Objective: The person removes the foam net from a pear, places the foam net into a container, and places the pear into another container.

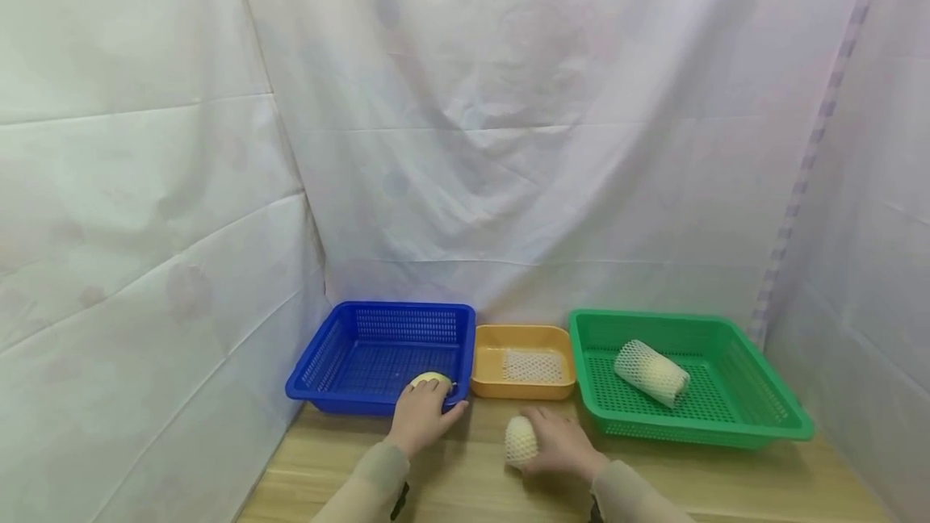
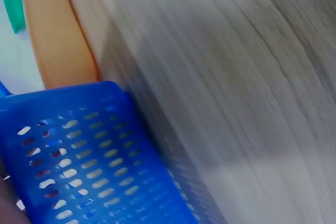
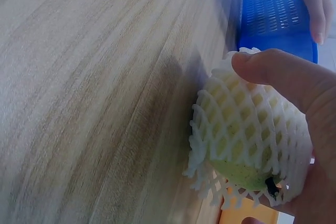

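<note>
A yellowish pear lies in the front right corner of the blue basket. My left hand reaches over the basket's front rim, its fingers at the pear and its thumb spread away outside the rim. Most of that hand is out of the left wrist view. Just above the table, my right hand grips another pear in a white foam net. The thumb lies across the net, and the pear's dark stem shows at the open end.
Between the blue basket and a green basket stands an orange tray with a flat foam net inside. The green basket contains fruit in white foam nets. White cloth hangs behind and at both sides of the wooden table.
</note>
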Demonstrator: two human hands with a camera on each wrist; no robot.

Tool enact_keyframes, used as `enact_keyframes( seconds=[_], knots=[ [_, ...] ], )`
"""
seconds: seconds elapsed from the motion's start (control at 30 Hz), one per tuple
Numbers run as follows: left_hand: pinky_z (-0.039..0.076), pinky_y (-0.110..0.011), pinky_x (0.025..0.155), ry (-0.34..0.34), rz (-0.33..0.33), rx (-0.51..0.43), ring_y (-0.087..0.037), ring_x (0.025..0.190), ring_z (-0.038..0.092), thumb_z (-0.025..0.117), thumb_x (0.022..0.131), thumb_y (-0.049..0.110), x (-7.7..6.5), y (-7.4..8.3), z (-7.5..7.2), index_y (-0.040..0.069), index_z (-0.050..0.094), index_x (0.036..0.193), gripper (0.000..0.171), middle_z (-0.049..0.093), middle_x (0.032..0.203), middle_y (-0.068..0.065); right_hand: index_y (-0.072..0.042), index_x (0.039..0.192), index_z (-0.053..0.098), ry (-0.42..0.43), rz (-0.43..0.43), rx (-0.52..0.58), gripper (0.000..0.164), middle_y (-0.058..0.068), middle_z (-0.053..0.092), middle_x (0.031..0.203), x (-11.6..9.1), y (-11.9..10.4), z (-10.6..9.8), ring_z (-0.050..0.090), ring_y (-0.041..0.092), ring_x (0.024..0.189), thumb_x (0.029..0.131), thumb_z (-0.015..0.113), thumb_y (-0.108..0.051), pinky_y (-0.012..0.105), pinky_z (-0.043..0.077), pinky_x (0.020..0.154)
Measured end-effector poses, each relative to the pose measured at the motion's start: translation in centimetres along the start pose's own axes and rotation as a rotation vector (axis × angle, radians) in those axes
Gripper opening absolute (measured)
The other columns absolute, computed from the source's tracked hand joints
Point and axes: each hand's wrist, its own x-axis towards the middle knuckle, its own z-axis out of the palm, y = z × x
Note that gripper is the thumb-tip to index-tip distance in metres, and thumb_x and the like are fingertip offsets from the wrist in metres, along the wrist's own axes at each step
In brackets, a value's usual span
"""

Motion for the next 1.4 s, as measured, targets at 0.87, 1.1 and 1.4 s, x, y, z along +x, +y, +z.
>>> enact_keyframes(
  seconds=[0.87, 1.1, 1.4],
  knots=[
    [0.049, -0.019, 0.073, 0.222, 0.417, -0.248, -0.007, 0.085, 0.058, 0.070, 0.083, 0.013, -2.1, 6.8, 1.2, 0.013, 0.066, 0.104, 0.021, 0.061, 0.096, 0.006, -0.012, 0.129, 0.055, -0.020, 0.002, -0.032, 0.087, 0.008, 0.060, 0.117, -0.3, 0.9, -0.8, 0.059, 0.029, 0.099, 0.055, 0.087, -0.044, 0.065, 0.040, 0.084],
    [0.050, -0.023, 0.073, 0.123, 0.310, -0.281, -0.009, 0.085, 0.061, 0.068, 0.085, 0.010, -2.5, 7.1, 2.8, 0.012, 0.066, 0.105, 0.021, 0.064, 0.096, 0.002, -0.010, 0.130, 0.055, -0.016, 0.004, -0.031, 0.087, 0.007, 0.060, 0.117, -0.5, 0.7, -0.8, 0.059, 0.028, 0.099, 0.055, 0.087, -0.043, 0.061, 0.042, 0.083],
    [0.051, -0.026, 0.076, 0.067, 0.243, -0.290, -0.010, 0.089, 0.063, 0.068, 0.086, 0.009, -2.4, 7.5, 3.7, 0.012, 0.068, 0.107, 0.022, 0.067, 0.099, 0.001, -0.008, 0.131, 0.054, -0.013, -0.013, -0.046, 0.088, 0.010, 0.060, 0.119, -0.6, 0.9, -0.8, 0.059, 0.030, 0.101, 0.057, 0.086, -0.044, 0.062, 0.041, 0.084]
  ],
)
